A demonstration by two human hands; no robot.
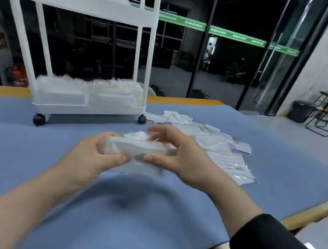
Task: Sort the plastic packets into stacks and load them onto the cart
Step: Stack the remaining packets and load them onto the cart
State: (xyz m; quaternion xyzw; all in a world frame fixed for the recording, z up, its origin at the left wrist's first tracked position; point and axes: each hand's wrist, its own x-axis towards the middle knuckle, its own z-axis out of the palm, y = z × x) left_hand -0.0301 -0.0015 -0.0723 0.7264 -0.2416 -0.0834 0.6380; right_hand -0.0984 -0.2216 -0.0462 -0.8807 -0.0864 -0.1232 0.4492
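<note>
Cart (39,98): positioned on blue table mat (148,214), shelves loaded with packets | Left hand (92,155): curled around stack of packets (135,148) at its left end, above mat | Right hand (177,158): stack gripped at right end | Loose packets (217,149): spread on mat, far right

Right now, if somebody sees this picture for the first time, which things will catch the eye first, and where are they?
First come the two hands in the centre: the left hand and the right hand grip a stack of plastic packets above the blue table mat. Behind them stands the white cart, packets filling its trays. Loose packets lie to the right.
</note>
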